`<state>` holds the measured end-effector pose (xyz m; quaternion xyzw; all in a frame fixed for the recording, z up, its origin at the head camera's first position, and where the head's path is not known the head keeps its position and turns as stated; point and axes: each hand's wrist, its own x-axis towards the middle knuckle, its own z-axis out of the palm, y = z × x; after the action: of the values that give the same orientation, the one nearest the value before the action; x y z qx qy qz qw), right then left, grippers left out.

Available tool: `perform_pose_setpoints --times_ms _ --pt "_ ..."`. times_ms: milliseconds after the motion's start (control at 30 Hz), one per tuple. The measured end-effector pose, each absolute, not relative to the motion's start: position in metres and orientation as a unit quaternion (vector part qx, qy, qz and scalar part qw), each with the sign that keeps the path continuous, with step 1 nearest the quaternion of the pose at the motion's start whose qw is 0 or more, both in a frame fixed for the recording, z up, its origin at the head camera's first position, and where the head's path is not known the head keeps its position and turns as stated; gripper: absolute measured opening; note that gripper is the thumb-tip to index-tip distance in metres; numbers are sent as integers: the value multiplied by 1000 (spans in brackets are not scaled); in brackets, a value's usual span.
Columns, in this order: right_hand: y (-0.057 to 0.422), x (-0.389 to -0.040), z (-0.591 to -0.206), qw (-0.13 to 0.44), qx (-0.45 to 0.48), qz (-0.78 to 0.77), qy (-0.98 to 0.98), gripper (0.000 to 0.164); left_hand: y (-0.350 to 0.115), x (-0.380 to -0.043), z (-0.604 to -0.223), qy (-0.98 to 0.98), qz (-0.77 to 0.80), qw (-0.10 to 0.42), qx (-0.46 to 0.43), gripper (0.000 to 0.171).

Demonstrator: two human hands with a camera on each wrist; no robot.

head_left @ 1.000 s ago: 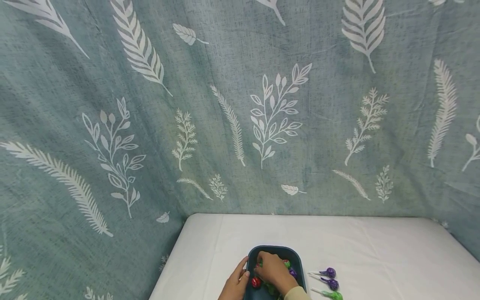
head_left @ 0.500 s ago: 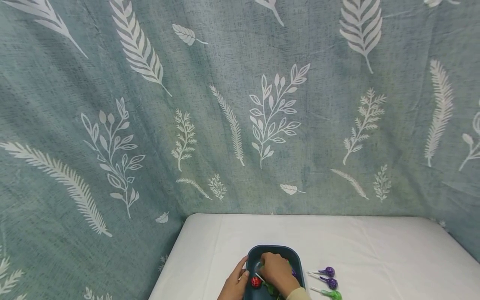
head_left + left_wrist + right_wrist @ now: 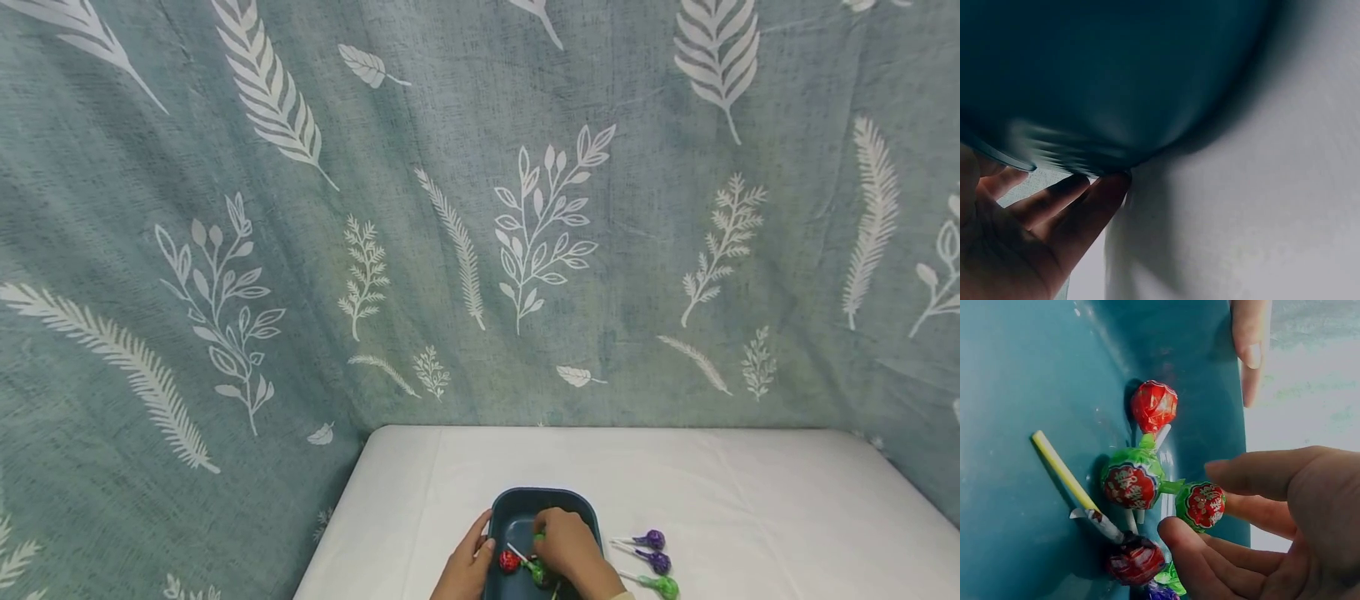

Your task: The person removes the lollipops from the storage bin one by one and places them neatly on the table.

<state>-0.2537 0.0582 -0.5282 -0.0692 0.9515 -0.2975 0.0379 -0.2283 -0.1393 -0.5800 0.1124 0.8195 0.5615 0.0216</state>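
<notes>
A dark blue-green tray (image 3: 504,503) holding several wrapped lollipops sits at the front of the table in the head view. My left hand (image 3: 467,565) rests along its left side; in the left wrist view, the extended fingers (image 3: 1094,206) touch its outer wall. Inside the tray, my right hand (image 3: 567,546) pinches a green-and-red lollipop (image 3: 1200,505) between thumb and fingertips, its stick hidden. Close by lie a red lollipop (image 3: 1155,405), another green-and-red one (image 3: 1132,481) and a dark red one (image 3: 1136,559) with a yellow stick. A purple wrapper (image 3: 1159,592) shows at the bottom edge.
On the white table (image 3: 420,483), right of the tray, lie two purple lollipops (image 3: 654,539) and a green lollipop (image 3: 666,587), roughly in a column with sticks pointing left. A leaf-patterned curtain (image 3: 450,275) hangs behind and to the left.
My right hand has moved right within the tray with the green-and-red lollipop, uncovering another green lollipop and its white stick beside the red one. The left hand has stayed at the tray's left side.
</notes>
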Motion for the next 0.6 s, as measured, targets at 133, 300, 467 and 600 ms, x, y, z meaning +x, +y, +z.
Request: perform_pose_setpoints --times_ms 133,300,467,600 --pt "60 -254 -527 39 -69 -297 952 7 -139 -227 -578 818 563 22 113 49" --pt "65 -252 -525 26 -76 -294 952 5 -139 -226 -581 817 564 19 119 49" --pt "69 -249 -524 13 -87 -333 939 13 -141 -226 -586 818 555 -7 152 48" --pt "74 -250 -524 18 -88 -361 928 17 -139 -227 -585 815 563 3 133 49"
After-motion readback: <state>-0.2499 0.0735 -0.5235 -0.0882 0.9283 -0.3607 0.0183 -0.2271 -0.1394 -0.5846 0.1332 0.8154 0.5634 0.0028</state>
